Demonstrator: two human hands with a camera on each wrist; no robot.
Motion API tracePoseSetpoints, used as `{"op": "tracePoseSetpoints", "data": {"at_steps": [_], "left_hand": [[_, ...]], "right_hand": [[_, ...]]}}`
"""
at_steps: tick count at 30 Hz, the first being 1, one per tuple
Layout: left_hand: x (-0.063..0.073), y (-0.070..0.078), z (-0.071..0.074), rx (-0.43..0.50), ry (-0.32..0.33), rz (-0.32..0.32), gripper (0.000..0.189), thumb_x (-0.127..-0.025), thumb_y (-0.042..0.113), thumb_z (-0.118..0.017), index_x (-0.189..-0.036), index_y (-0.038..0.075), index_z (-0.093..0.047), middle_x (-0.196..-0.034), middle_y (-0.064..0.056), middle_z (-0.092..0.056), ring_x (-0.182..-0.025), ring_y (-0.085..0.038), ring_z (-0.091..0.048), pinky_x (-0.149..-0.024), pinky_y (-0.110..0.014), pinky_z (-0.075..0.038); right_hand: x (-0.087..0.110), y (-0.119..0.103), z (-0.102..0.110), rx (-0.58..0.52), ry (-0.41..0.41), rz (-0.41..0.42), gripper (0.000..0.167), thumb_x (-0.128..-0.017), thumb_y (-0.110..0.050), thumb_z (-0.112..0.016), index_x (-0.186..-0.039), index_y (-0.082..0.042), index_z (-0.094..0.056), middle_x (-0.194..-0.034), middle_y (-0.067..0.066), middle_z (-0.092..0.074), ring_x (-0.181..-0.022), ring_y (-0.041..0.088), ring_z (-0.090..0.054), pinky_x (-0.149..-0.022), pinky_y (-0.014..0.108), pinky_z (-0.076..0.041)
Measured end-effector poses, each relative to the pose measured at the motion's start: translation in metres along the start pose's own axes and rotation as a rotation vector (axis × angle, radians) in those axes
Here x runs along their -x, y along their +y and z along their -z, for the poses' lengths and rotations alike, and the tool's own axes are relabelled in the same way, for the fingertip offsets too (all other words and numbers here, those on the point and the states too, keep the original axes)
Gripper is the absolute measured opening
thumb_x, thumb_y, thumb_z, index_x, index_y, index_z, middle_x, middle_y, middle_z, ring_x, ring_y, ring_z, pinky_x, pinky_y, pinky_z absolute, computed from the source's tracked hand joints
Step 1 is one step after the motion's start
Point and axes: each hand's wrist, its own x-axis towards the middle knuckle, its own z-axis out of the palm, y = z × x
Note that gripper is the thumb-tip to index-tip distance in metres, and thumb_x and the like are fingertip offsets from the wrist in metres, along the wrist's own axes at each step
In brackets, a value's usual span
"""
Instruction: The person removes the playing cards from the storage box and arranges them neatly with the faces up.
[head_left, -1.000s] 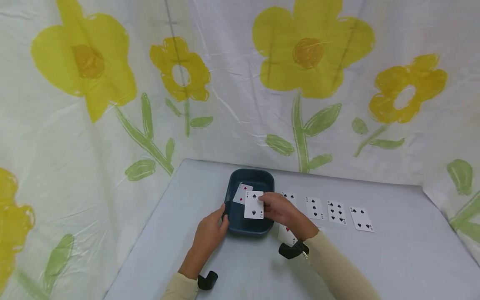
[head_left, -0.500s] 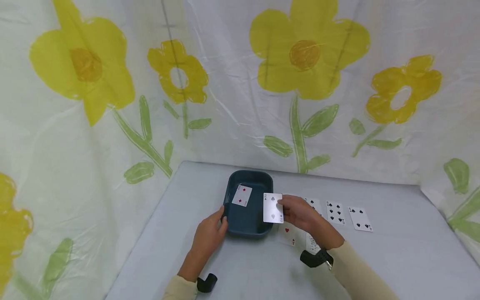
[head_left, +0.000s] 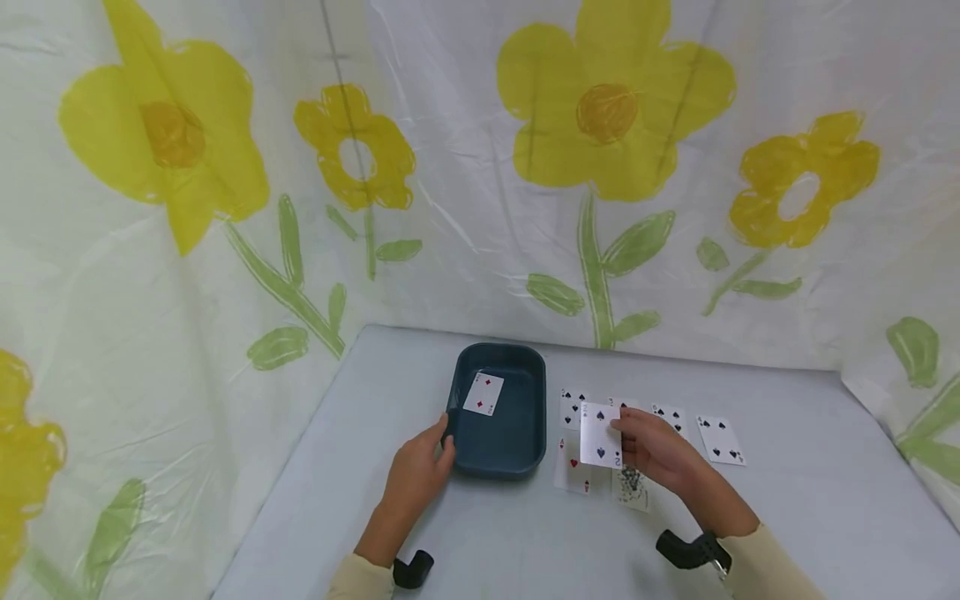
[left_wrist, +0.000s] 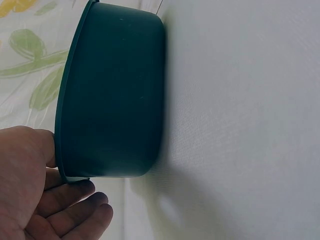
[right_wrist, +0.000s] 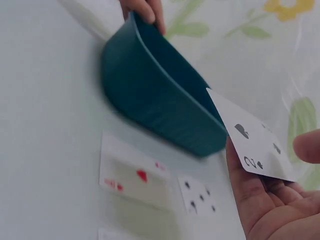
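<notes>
In the head view, my right hand [head_left: 663, 457] pinches a two of spades [head_left: 599, 446] by its right edge, face up, above the laid-out cards. The right wrist view shows that two of spades [right_wrist: 252, 137] tilted over my fingers. My left hand [head_left: 417, 473] grips the near left rim of a deep teal plastic tray [head_left: 498, 454]. Thumb and fingertips meet the rim of the tray [left_wrist: 110, 100] in the left wrist view. A two of diamonds [head_left: 483, 394] lies face up inside the tray. Right of the tray lies an ace of hearts [head_left: 570, 475], partly behind the held card.
Spade cards line the back right: a five of spades [head_left: 570, 412], a partly covered card, a six of spades [head_left: 667, 412] and a four of spades [head_left: 722, 439]. An ornately printed card [head_left: 632, 492] lies below the right hand. A flowered curtain [head_left: 465, 250] hangs behind the table.
My right hand has moved right and toward me, carrying the two of spades from over the tray to above the table cards. My left hand stays on the tray rim.
</notes>
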Motion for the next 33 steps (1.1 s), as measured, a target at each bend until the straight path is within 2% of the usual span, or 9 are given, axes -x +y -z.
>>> {"op": "tracePoseSetpoints", "data": {"at_steps": [5,11,16,23,28,33], "left_hand": [[0.0,0.001,-0.001,0.004,0.001,0.004,0.043,-0.097,0.015,-0.065,-0.134,-0.007,-0.06,-0.13,-0.018,-0.064,-0.119,-0.029,-0.062,-0.095,-0.043,-0.053],[0.0,0.002,0.0,0.007,-0.002,0.003,0.043,-0.097,0.014,-0.065,-0.134,-0.007,-0.059,-0.13,-0.018,-0.064,-0.119,-0.03,-0.062,-0.095,-0.043,-0.053],[0.001,0.002,0.0,0.001,-0.005,0.009,0.042,-0.097,0.013,-0.064,-0.134,-0.007,-0.06,-0.13,-0.019,-0.064,-0.118,-0.03,-0.063,-0.094,-0.044,-0.054],[0.0,0.001,-0.001,0.005,0.01,-0.007,0.043,-0.097,0.014,-0.065,-0.134,-0.007,-0.06,-0.13,-0.018,-0.064,-0.119,-0.03,-0.063,-0.095,-0.043,-0.053],[0.001,0.001,-0.001,0.0,0.009,-0.01,0.043,-0.097,0.015,-0.065,-0.134,-0.007,-0.06,-0.13,-0.018,-0.064,-0.119,-0.029,-0.063,-0.095,-0.043,-0.053],[0.001,0.002,0.0,0.002,0.006,-0.003,0.042,-0.097,0.014,-0.065,-0.134,-0.007,-0.06,-0.13,-0.018,-0.064,-0.118,-0.03,-0.063,-0.095,-0.043,-0.053]], "right_hand": [[0.015,0.007,0.027,0.01,0.074,-0.002,0.059,-0.106,-0.015,-0.049,-0.153,0.009,-0.022,-0.126,0.011,-0.059,-0.107,0.021,-0.062,-0.092,0.037,-0.055],[0.027,0.018,0.054,-0.036,0.161,-0.018,0.057,-0.105,-0.011,-0.049,-0.151,0.008,-0.024,-0.121,0.007,-0.061,-0.106,0.021,-0.062,-0.093,0.039,-0.055],[0.034,0.028,0.072,-0.021,0.198,-0.043,0.061,-0.106,-0.011,-0.047,-0.154,0.009,-0.015,-0.118,0.004,-0.061,-0.105,0.019,-0.062,-0.092,0.039,-0.055],[0.038,0.036,0.089,0.036,0.238,-0.059,0.061,-0.106,-0.013,-0.047,-0.153,0.011,-0.016,-0.118,0.003,-0.061,-0.103,0.017,-0.061,-0.09,0.036,-0.056],[0.038,0.043,0.097,0.096,0.247,-0.09,0.062,-0.105,-0.014,-0.048,-0.151,0.015,-0.016,-0.125,0.013,-0.059,-0.101,0.018,-0.061,-0.089,0.037,-0.056],[0.037,0.049,0.102,0.17,0.257,-0.122,0.063,-0.105,-0.018,-0.048,-0.148,0.016,-0.017,-0.139,0.029,-0.044,-0.101,0.016,-0.059,-0.086,0.034,-0.056]]}}
